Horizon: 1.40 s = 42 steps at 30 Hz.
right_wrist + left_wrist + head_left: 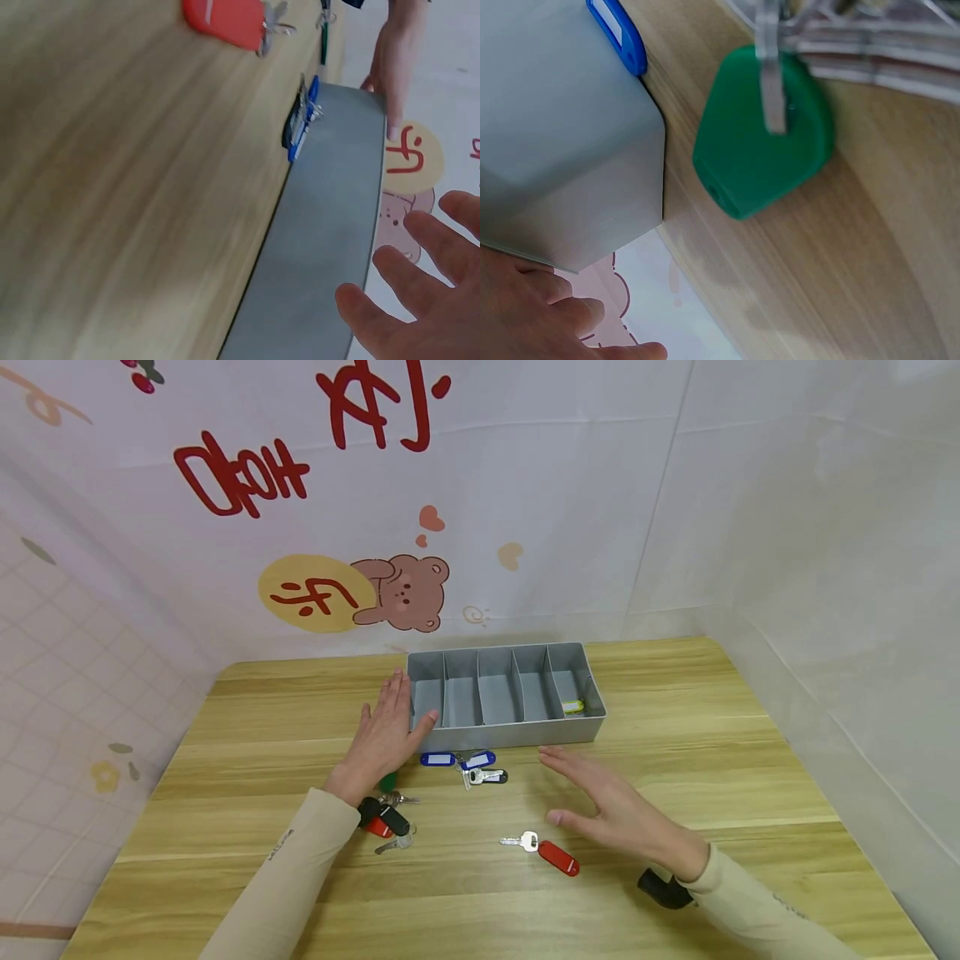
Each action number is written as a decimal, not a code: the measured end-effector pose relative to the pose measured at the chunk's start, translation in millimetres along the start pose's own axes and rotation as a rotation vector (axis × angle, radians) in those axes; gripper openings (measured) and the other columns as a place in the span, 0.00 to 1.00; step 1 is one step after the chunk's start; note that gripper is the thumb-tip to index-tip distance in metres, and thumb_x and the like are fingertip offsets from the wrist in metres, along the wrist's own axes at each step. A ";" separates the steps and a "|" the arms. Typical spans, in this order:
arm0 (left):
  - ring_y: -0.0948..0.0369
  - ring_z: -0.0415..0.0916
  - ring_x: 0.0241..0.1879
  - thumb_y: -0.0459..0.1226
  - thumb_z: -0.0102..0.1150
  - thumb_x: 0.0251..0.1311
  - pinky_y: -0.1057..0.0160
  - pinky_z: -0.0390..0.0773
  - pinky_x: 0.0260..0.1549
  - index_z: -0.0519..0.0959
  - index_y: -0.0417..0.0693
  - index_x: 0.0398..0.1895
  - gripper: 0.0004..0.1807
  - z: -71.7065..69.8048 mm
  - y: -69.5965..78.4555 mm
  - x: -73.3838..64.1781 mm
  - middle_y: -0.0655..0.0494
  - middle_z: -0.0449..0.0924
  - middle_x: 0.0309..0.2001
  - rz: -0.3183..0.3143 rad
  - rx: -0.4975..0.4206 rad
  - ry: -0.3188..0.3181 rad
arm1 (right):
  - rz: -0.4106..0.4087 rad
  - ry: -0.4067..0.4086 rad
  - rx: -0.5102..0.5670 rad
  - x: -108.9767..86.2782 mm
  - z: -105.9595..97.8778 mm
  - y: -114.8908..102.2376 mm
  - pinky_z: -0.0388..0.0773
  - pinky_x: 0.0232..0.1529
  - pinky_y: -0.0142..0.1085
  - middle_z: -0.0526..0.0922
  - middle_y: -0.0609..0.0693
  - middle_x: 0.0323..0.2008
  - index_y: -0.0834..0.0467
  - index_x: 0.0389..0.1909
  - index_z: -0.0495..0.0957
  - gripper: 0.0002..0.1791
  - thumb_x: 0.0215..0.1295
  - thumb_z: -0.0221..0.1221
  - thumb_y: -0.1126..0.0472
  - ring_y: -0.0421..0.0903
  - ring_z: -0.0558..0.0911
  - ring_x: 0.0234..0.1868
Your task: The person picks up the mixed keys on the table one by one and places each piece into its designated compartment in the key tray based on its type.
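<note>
A grey tray (510, 735) with several compartments stands at the back of the table. My left hand (382, 727) lies at its left end, fingers straight along the side and thumb over the front corner. My right hand (618, 806) hovers in front of the tray's right half with fingers spread, holding nothing. Below it lies a key (529, 841) with a red tag (558, 857). A yellow tag (573, 707) sits in the rightmost compartment. Under my left wrist is a green tag (765, 142) with keys, partly hidden in the head view.
Keys with two blue tags (438, 760) and a black tag (495, 776) lie against the tray's front. Nearer the left forearm are another black tag (394, 820), a red tag (378, 827) and a key (397, 842). A printed cloth (562, 527) hangs behind the table.
</note>
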<state>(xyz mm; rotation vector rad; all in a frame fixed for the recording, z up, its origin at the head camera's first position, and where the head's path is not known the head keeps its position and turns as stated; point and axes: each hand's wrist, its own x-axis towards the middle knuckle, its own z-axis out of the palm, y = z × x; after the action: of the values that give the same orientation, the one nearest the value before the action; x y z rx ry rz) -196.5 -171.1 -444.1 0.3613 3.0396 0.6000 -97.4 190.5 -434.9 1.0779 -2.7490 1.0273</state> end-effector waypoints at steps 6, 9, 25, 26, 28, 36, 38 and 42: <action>0.43 0.36 0.82 0.65 0.39 0.76 0.26 0.46 0.71 0.41 0.35 0.83 0.52 0.5 -1.0 0.2 0.42 0.33 0.84 0.005 -0.003 0.000 | 0.048 -0.053 0.027 -4.2 7.2 -4.0 0.66 0.69 0.60 0.69 0.52 0.75 0.55 0.77 0.66 0.40 0.70 0.66 0.43 0.58 0.67 0.75; 0.43 0.36 0.82 0.65 0.39 0.76 0.26 0.46 0.71 0.41 0.35 0.83 0.52 1.1 -1.3 0.1 0.42 0.33 0.84 0.005 -0.007 0.004 | 0.052 -0.082 0.031 -5.7 11.3 -4.2 0.67 0.69 0.58 0.70 0.50 0.74 0.54 0.76 0.68 0.40 0.69 0.65 0.41 0.56 0.69 0.74; 0.43 0.36 0.82 0.64 0.39 0.76 0.26 0.46 0.70 0.41 0.34 0.83 0.51 2.2 -1.9 0.4 0.42 0.34 0.84 0.005 -0.014 0.003 | 0.085 -0.183 0.062 -9.4 33.4 1.0 0.75 0.65 0.49 0.80 0.44 0.64 0.53 0.69 0.76 0.33 0.67 0.68 0.43 0.47 0.78 0.65; 0.43 0.36 0.82 0.64 0.39 0.76 0.26 0.46 0.71 0.41 0.35 0.83 0.51 2.1 -1.7 0.2 0.42 0.33 0.84 0.003 -0.015 0.002 | 0.088 -0.191 0.061 -9.5 34.4 1.3 0.75 0.65 0.48 0.80 0.43 0.63 0.53 0.68 0.77 0.33 0.67 0.68 0.43 0.46 0.78 0.65; 0.43 0.36 0.82 0.65 0.39 0.76 0.27 0.46 0.71 0.41 0.35 0.83 0.51 1.5 -1.3 -0.2 0.43 0.33 0.84 0.002 -0.015 -0.001 | 0.098 -0.208 0.063 -9.3 36.1 1.9 0.75 0.65 0.47 0.80 0.41 0.62 0.53 0.67 0.78 0.31 0.67 0.68 0.44 0.44 0.78 0.64; 0.44 0.35 0.82 0.65 0.38 0.76 0.28 0.46 0.71 0.39 0.35 0.83 0.52 0.9 -1.0 0.0 0.44 0.31 0.84 -0.002 -0.007 -0.008 | 0.017 -0.204 0.059 -7.0 38.9 4.7 0.80 0.56 0.40 0.83 0.37 0.51 0.52 0.56 0.84 0.20 0.67 0.70 0.49 0.37 0.81 0.52; 0.44 0.35 0.82 0.65 0.38 0.76 0.28 0.46 0.71 0.40 0.35 0.83 0.52 1.3 -1.2 0.0 0.43 0.31 0.84 -0.001 -0.008 -0.006 | -0.008 -0.212 0.067 -5.8 39.3 5.3 0.80 0.54 0.38 0.83 0.36 0.49 0.51 0.53 0.85 0.17 0.68 0.69 0.50 0.36 0.81 0.50; 0.43 0.36 0.82 0.65 0.38 0.76 0.27 0.47 0.71 0.40 0.35 0.83 0.52 1.7 -1.8 -0.2 0.42 0.32 0.84 0.002 -0.005 -0.001 | -0.017 -0.239 0.079 -4.1 40.7 6.5 0.80 0.53 0.37 0.83 0.35 0.46 0.48 0.50 0.86 0.12 0.69 0.69 0.50 0.34 0.81 0.48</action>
<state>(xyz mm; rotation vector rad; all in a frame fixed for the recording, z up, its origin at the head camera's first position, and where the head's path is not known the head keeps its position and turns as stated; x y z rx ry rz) -196.6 -172.1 -446.3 0.3637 3.0369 0.6075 -89.6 172.8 -471.5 1.3136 -2.8954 1.0797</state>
